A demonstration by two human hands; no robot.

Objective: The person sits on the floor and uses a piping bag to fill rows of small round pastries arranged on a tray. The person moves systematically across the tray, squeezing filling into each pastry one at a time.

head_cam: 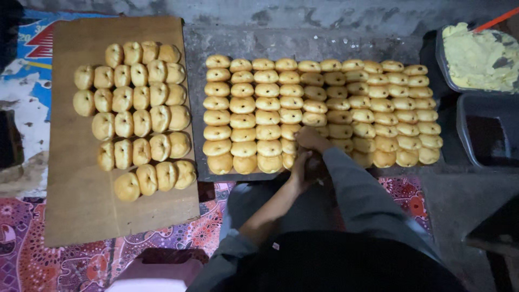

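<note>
We are bringing our left hand (300, 168) and right hand (309, 138) together at the near edge of the dark metal tray (195, 97) of golden round buns (324, 111); whether either is gripping a bun, we cannot tell. Farther left, more buns are lying on a brown cardboard sheet (81, 205), and a tub of pale yellow cream (478, 57) is sitting far right.

A small, home-style bakery on the floor. Rows of golden round buns (324, 108) fill a dark metal tray (194, 108). A grey tub of pale yellow dough (476, 57) stands beside it.

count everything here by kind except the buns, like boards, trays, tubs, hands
wooden board: 1
dark tray: 1
tub of yellow cream: 1
grey tub: 1
hands, left hand and right hand: 2
total: 6
</note>
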